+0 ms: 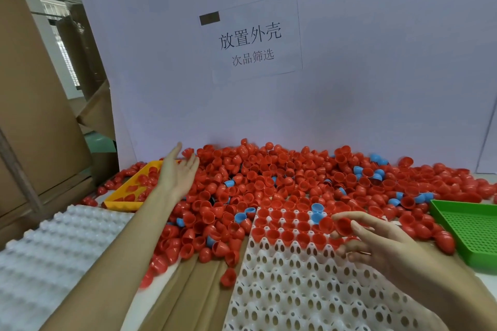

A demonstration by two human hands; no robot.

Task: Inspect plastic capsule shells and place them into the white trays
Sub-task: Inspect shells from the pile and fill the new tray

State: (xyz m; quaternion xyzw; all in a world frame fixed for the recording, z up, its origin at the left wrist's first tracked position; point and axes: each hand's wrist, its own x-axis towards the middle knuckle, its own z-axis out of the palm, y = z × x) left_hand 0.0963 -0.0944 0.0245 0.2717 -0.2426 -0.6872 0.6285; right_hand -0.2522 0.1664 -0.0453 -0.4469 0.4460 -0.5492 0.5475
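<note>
A red capsule shell (343,225) sits pinched in the right hand (376,239) over the white tray (290,271), while the left hand (178,169), fingers spread and holding nothing, reaches over the red pile (269,177) beside one orange tray (121,203).

Head view, looking forward and down, close over worktable (188,290)

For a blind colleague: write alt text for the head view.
A right hand holds a red capsule shell over a partly filled white tray. The open left hand reaches over a pile of red and blue shells beside a yellow tray.
</note>
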